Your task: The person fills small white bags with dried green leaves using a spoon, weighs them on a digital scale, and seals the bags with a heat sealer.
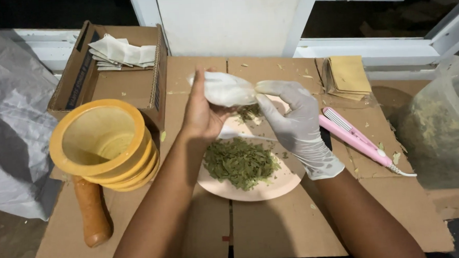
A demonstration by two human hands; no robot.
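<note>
My bare left hand (200, 112) holds a small white pouch (225, 89) up above a pale pink plate (273, 186). My right hand (294, 123), in a white glove, pinches the pouch's right end with thumb and fingers. A heap of dried green leaf flakes (239, 162) lies on the plate right under both hands. A few flakes show just below the pouch, between my hands.
A yellow mortar (104, 145) with a brown pestle (92, 210) stands at the left. Behind it is an open cardboard box (108, 72) with white pouches (120, 52). A pink flat heat tool (356, 139), a stack of tan sachets (347, 76) and a clear bag of leaves (438, 130) lie at the right. Flat cardboard (275, 230) covers the work surface.
</note>
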